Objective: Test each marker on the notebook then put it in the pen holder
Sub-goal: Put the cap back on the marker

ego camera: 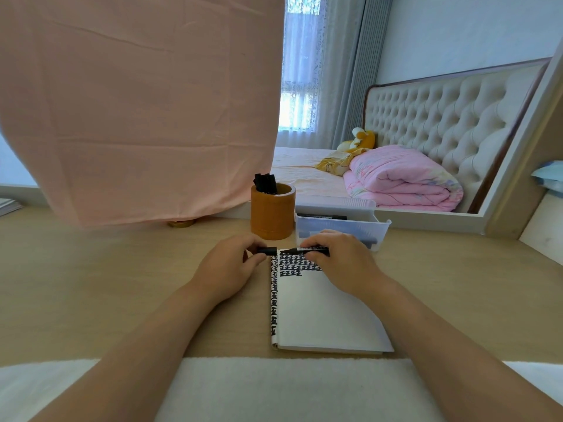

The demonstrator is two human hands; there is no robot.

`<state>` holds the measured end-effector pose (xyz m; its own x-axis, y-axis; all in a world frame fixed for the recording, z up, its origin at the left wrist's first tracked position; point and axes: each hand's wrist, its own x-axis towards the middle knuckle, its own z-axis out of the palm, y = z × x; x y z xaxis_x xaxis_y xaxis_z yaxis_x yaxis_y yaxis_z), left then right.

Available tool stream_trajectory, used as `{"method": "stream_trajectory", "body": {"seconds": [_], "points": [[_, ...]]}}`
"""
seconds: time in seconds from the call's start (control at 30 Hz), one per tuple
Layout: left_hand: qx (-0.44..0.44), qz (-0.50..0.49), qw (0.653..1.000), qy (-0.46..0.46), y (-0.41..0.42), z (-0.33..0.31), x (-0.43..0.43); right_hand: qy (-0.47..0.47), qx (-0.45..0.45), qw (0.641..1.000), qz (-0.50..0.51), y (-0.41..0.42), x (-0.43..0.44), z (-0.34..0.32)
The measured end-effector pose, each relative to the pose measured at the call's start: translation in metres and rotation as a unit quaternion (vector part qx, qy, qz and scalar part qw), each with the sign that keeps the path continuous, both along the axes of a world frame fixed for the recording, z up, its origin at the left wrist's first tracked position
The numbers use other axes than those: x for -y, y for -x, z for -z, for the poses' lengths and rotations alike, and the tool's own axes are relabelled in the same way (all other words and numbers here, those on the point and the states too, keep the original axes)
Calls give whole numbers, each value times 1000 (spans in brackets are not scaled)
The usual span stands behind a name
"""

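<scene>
Capping or uncapping a marker [313, 250] above the notebook [320, 309].
Left hand [228, 269] fingers pinch the cap [268, 250], right hand [338, 257] fingers wrap the barrel; keep both coaxial, with the pen holder [272, 214] just behind.

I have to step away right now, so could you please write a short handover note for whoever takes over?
Left hand holds the cap; right hand holds the marker above the notebook, cap just off the tip.
Pen holder behind the notebook holds several markers.
The plastic tray to its right holds more markers.
The page carries rows of test marks.
Left: finish this marker, put it in the holder, then those in the tray.
</scene>
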<state>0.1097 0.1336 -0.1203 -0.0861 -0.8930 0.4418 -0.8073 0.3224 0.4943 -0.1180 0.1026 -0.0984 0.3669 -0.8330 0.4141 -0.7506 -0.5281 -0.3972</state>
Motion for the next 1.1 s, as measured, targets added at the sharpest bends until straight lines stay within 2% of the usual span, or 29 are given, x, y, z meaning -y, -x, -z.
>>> {"method": "stream_trajectory", "body": {"seconds": [0.2,0.4,0.6,0.73,1.1], "points": [[-5,18,1000,-6,5,-2,-1,-13,8,1000,-24,-2,1,1],[-15,45,999,-13,9,-6,-5,-58,63,994,-71,-6,1,4],[0,46,998,-53,13,-10,-8,-14,30,995,-92,-4,2,5],[-24,32,998,-47,15,-12,-10,12,26,995,-97,-5,-1,4],[-18,43,999,-14,18,-17,-7,-100,20,989,-112,-10,-4,1]]}}
